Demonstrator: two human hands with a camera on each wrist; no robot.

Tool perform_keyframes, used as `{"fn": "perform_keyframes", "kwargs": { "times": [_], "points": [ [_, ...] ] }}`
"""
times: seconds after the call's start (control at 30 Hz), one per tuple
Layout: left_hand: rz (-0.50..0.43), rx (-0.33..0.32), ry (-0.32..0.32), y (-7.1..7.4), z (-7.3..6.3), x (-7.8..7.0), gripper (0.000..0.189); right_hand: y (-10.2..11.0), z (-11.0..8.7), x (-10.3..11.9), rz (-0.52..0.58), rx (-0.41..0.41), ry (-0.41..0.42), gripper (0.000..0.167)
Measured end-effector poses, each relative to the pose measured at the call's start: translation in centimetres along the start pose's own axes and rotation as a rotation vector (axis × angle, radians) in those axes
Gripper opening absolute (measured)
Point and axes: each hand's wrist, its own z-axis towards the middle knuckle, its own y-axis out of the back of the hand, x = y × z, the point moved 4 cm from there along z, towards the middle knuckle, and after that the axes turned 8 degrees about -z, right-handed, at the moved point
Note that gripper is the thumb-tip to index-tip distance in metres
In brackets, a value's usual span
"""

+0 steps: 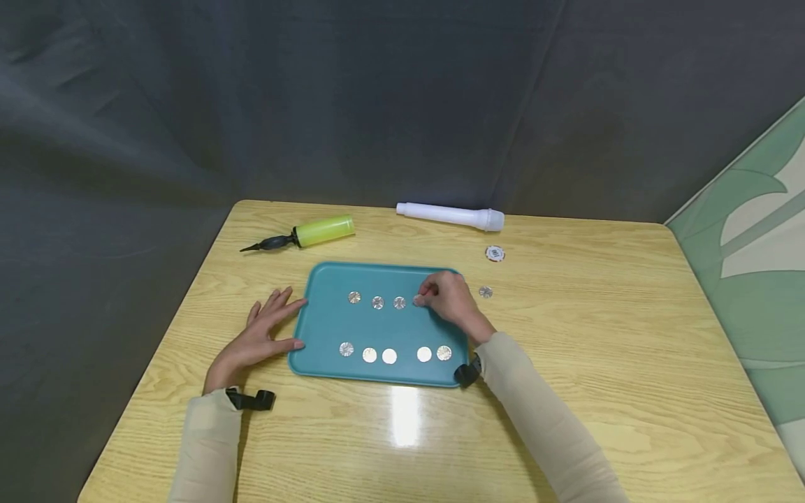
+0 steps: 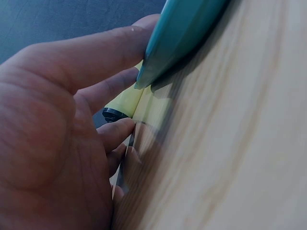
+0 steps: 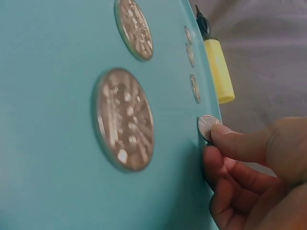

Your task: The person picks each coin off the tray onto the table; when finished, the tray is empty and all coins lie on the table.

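A teal tray (image 1: 371, 325) lies on the table with silvery coins in two rows. My right hand (image 1: 453, 299) is over its far right part and pinches a coin (image 3: 207, 125) between thumb and curled fingers, the coin's edge at the tray surface. To the left of that coin the back row continues with three coins, one being the nearest coin (image 1: 399, 302). Several more, such as the front-row coin (image 1: 389, 356), lie along the near side. My left hand (image 1: 259, 339) has its fingers spread, with thumb and index fingertips against the tray's left rim.
Right of the tray, another coin (image 1: 486, 292) lies on the wooden table (image 1: 616, 335), with a poker chip (image 1: 495, 253) behind it. A yellow-green hand pump (image 1: 323, 230) with a black nozzle and a white microphone-shaped stick (image 1: 446, 214) lie along the back.
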Motion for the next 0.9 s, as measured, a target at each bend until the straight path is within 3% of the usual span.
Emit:
{"fn": "perform_keyframes", "kwargs": {
  "times": [0.27, 0.9],
  "points": [
    [0.002, 0.000, -0.001, 0.0, 0.0, 0.0, 0.079, 0.5, -0.3, -0.5, 0.087, 0.046, -0.024, 0.005],
    [-0.008, 0.001, 0.002, 0.0, 0.0, 0.1, 0.079, 2.0, -1.1, -1.9, 0.297, 0.037, -0.128, 0.012]
  ]
}}
